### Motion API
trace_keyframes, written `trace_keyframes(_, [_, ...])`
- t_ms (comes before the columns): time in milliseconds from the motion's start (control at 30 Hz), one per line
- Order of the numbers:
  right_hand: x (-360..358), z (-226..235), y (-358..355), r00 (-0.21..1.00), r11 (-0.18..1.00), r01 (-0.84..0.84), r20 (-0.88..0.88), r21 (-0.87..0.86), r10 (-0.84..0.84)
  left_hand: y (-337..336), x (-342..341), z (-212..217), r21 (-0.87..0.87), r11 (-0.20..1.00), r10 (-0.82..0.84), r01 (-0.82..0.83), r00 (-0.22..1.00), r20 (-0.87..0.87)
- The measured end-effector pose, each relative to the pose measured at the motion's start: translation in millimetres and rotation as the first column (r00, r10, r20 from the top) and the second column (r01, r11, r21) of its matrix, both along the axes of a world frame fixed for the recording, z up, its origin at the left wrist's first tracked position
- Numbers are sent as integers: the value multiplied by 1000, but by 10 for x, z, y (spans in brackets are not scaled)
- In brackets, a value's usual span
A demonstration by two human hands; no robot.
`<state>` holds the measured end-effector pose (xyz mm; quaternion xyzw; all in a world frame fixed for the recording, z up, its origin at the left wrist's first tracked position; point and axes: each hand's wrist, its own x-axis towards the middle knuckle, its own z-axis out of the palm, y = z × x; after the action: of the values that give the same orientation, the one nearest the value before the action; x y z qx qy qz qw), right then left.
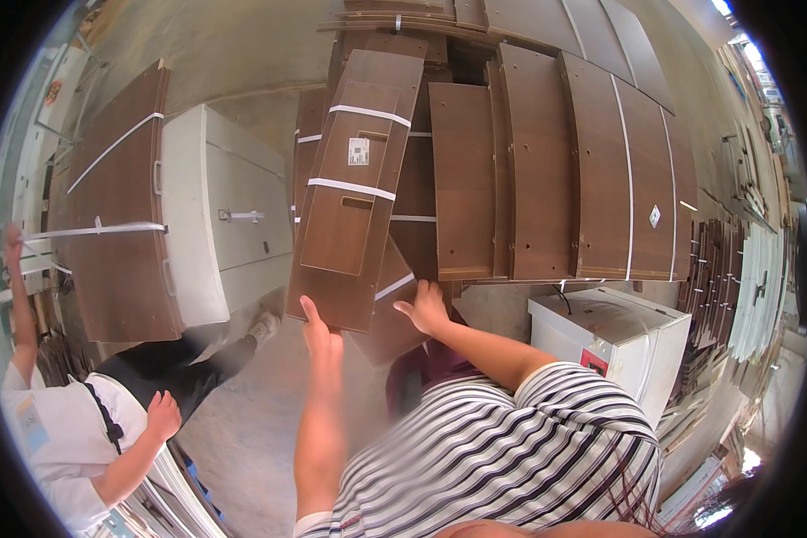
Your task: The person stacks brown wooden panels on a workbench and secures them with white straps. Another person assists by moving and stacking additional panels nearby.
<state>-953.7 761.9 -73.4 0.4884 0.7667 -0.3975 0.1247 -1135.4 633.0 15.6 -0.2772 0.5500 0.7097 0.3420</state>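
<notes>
A narrow bundle of brown panels [332, 224], bound with two white straps and bearing a white label, slants away from me. My left hand [321, 336] is closed on its near edge, thumb on top and the other fingers hidden beneath. Partly under it lies another strapped brown panel [390, 318], tilted the other way. At that panel's right side is my right hand [428, 309], its thumb spread away from the fingers. It appears to touch the panel's edge and holds nothing that I can see.
Strapped brown panels [538, 170] are stacked to the right, above a white cabinet [614, 323]. On the left stand white panels [242, 206] and a brown strapped stack [117, 215]. A co-worker in a white shirt [72, 430] pulls a white strap [99, 230] there. More boards [717, 278] line the far right.
</notes>
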Motion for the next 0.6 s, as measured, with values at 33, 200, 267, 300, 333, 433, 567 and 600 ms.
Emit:
trace_keyframes(33, [85, -49, -116, 997, 998, 56, 64, -26, -54, 5, -4, -22, 14, 1000, -13, 13, 1000, 1])
trace_keyframes(200, [458, -211, -151, 947, 542, 303, 183, -784, -265, -115, -48, -184, 28, 999, -44, 43, 998, 46])
trace_keyframes(267, [564, -635, -383, 908, 399, 272, 97, -876, -407, -46, -37, -124, -7, 999, -31, 32, 999, 37])
trace_keyframes(300, [576, -737, -442, 877, 328, 242, 60, -913, -477, -26, -25, -107, -22, 999, -25, 26, 999, 32])
trace_keyframes(333, [418, -223, -407, 839, 425, 375, 107, -824, -533, -74, -38, -154, -21, 1000, -21, 22, 999, 39])
trace_keyframes(433, [547, -177, -530, 807, 481, 349, -2, -804, -590, -128, -14, -160, -9, 999, -39, 39, 998, 43])
trace_keyframes(567, [672, 301, -463, 753, 440, 154, -183, -885, -632, -215, 65, -215, 15, 999, -52, 52, 999, 14])
trace_keyframes(600, [739, 417, -452, 782, 460, 171, -163, -871, -601, -265, 89, -202, 37, 998, -60, 60, 998, 14])
